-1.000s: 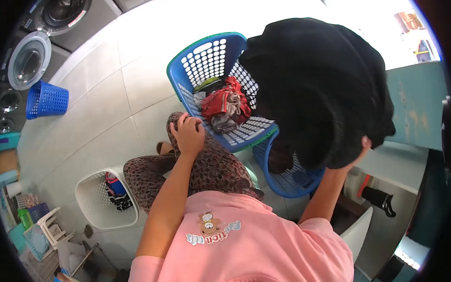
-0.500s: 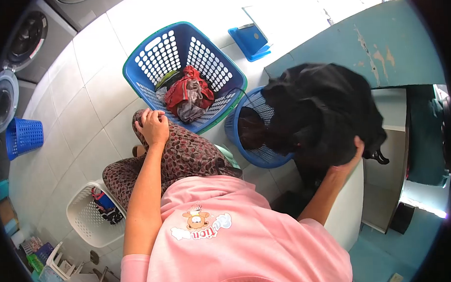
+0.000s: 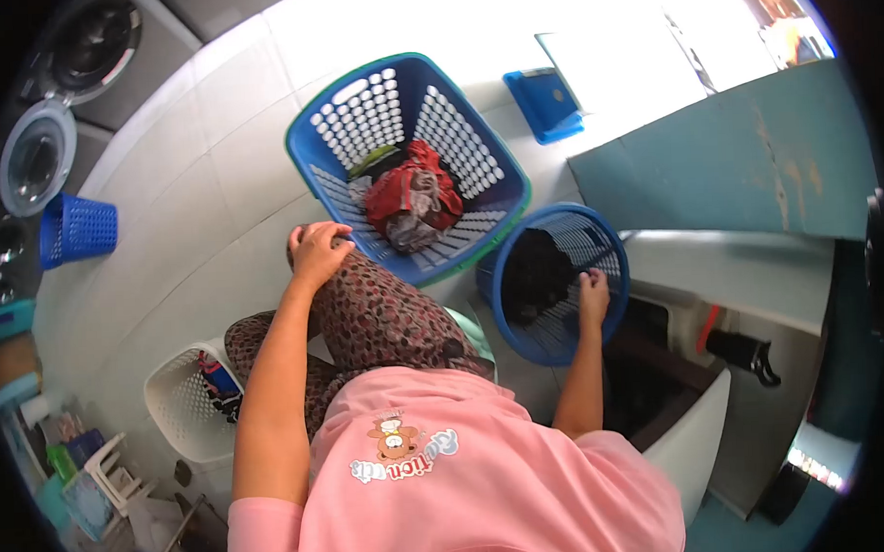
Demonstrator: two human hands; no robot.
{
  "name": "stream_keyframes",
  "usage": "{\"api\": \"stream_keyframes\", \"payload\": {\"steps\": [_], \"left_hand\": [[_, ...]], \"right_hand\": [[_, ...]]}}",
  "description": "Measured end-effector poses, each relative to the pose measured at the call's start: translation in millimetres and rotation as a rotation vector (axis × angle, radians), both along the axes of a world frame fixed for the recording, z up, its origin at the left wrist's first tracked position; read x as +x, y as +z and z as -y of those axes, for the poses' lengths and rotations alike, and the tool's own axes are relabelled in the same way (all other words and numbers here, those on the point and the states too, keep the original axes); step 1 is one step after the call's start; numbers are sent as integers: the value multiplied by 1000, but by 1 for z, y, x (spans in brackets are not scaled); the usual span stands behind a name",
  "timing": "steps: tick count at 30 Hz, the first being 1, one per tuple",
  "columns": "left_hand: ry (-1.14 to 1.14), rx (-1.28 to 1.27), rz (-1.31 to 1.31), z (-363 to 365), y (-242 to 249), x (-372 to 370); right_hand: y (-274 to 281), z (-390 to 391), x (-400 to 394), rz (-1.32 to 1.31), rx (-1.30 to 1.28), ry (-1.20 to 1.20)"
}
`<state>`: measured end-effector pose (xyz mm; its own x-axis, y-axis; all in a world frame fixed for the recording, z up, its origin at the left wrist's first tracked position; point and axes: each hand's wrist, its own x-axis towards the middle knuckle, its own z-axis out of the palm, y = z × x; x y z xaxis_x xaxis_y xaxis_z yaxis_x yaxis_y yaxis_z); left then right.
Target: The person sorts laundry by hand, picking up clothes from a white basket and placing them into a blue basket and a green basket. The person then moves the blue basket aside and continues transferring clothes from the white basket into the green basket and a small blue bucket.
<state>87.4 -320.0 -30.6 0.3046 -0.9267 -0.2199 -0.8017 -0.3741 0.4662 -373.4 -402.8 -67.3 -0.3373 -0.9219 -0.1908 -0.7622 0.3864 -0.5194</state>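
Round blue basket [image 3: 597, 241] holding dark clothing [image 3: 532, 273]; right hand [image 3: 593, 298] curled inside its rim, grip contents indiscernible. Rectangular blue basket [image 3: 358, 113] contains red garments [image 3: 410, 194]; left hand [image 3: 319, 253] rests loosely spread on knee [image 3: 365, 288]

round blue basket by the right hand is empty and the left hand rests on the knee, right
Not quite. The round blue basket is not empty: the head view shows dark clothing lying inside it. The right hand is at that basket's rim, and the left hand does rest on the knee, as you said.
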Motion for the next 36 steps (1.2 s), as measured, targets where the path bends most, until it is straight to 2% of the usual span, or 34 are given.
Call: {"api": "stream_keyframes", "payload": {"steps": [1,3,5,7,9,11,13,14,15,16,17,18,20,21,23,24,29,35,36], "left_hand": [[-26,18,-49,2,1,5],[-8,-7,-28,5,-2,9],[-12,-36,-35,6,-4,10],[21,-115,-22,5,-12,10],[48,-125,-28,11,-12,10],[67,-144,-26,21,-6,9],[72,-127,-44,29,5,10],[77,-110,-62,29,7,11],[87,-128,-69,29,7,12],[92,-145,-93,28,6,14],[93,-162,-120,28,7,17],[106,-150,-130,28,7,18],[109,-177,-188,30,5,24],[122,-166,-197,31,4,27],[132,-173,-233,34,2,31],[146,-159,-248,34,1,33],[200,-105,-299,32,-8,42],[225,-80,-355,30,-13,43],[214,-85,-353,30,-15,42]], "right_hand": [[-6,16,13,294,-195,9],[37,46,75,572,-88,-52],[19,71,111,566,-138,232],[15,86,164,612,-2,421],[-9,96,212,882,324,282],[-51,104,248,705,423,429],[-99,110,277,297,173,854],[-106,110,294,130,134,985],[-114,109,315,71,-131,1122],[-122,113,329,-39,85,1180],[-105,115,352,-156,305,1224],[-117,117,364,-160,321,1235],[-143,122,389,-399,325,1504],[-154,123,400,-402,341,1517],[-177,125,421,-690,426,1641],[-187,126,432,-738,528,1636],[-228,135,460,-841,627,1668],[-262,134,455,-878,845,1514],[-262,131,449,-905,669,1571]]}}
